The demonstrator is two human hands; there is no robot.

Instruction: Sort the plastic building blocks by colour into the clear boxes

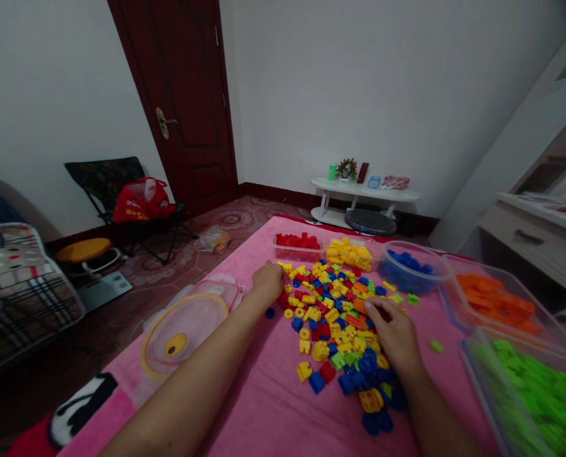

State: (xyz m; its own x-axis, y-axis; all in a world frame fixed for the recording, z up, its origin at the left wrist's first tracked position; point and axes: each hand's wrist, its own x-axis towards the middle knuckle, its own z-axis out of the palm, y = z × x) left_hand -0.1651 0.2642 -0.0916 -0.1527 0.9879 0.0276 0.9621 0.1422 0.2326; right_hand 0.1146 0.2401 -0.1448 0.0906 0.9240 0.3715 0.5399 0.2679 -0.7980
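A mixed pile of plastic building blocks [333, 311] in yellow, red, blue, orange and green spreads over a pink cloth [258, 393]. At the pile's left edge is my left hand [268, 281], its fingers curled downward beside red and yellow pieces. Those fingertips are hidden, so whatever they hold does not show. My right hand [396, 330] reaches over the right side of the pile. Its thumb and fingertips are pinched at an orange building block [360, 306], which still lies among the others.
Behind the pile stand a tub of red blocks [298, 255] and a tub of yellow blocks [349, 254]. To the right are a round bowl [442, 274] of blue blocks, an orange-block container [495, 270] and a green-block container [478, 374]. Clear lids [186, 330] lie at left.
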